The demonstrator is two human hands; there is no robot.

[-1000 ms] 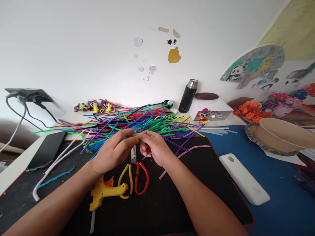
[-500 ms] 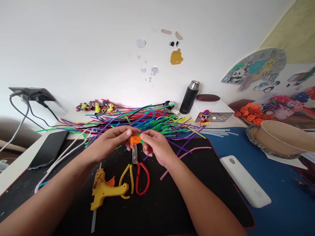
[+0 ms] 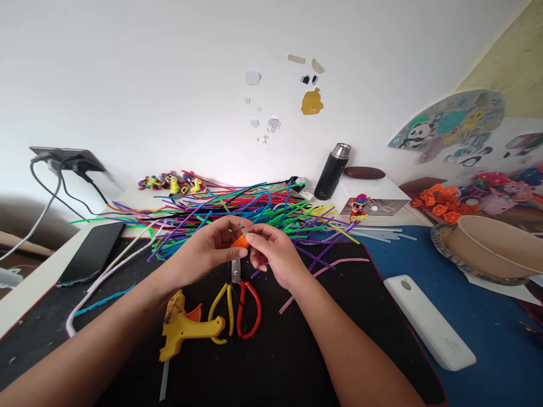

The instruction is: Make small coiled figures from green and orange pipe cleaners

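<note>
Both hands meet above the black mat, around a small orange pipe-cleaner piece (image 3: 241, 242) with a bit of green at its upper end. My left hand (image 3: 206, 251) pinches the orange part with thumb and fingers from the left. From the right, my right hand (image 3: 275, 251) is closed on the same piece near its green end. Fingers hide much of it. Just below lie scissors (image 3: 236, 274) with one yellow and one red handle, their tips hidden by the hands. A yellow glue gun (image 3: 180, 328) with a glue stick rests beside them.
Behind the hands spreads a heap of coloured pipe cleaners (image 3: 258, 206). A black phone (image 3: 91, 254) lies left, a white power bank (image 3: 430, 322) right. At the back stand a black thermos (image 3: 333, 172), a white box (image 3: 394, 199) and small figures (image 3: 172, 183); a beige bowl (image 3: 500, 243) stands right.
The orange piece has tilted upward between my fingers, and my left thumb has moved down and over it. The whole view has shifted slightly, so things appear further right.
</note>
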